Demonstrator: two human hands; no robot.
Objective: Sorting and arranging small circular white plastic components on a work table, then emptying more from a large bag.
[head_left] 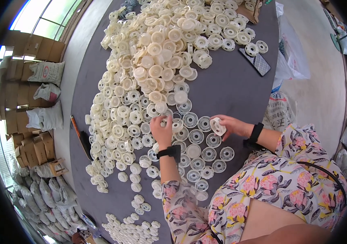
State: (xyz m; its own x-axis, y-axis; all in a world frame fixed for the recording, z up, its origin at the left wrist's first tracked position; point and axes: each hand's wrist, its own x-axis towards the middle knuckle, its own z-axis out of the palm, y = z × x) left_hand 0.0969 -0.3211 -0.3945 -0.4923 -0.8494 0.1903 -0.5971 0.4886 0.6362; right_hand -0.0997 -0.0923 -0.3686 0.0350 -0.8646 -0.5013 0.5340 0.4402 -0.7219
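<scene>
My right hand (231,125) grips a white round plastic part (218,126), ring-shaped with cut-outs in its side, tilted above the table. My left hand (162,131) is among the pieces near the middle, fingers curled about another pale round part (163,123), mostly hidden by them. Between and below my hands lie clear-rimmed round pieces with grey-looking centres, such as the clear-rimmed disc (196,137), set close together. A large heap of cream and white round plastic parts (154,49) spreads from the far side down to my left hand.
A dark grey table (234,89) bears everything. On its right lies a phone (255,62); at its left edge is a long orange-and-black tool (80,138). Small white caps (130,227) gather at the near left. Cardboard boxes (17,93) and sacks (43,195) are stacked beyond.
</scene>
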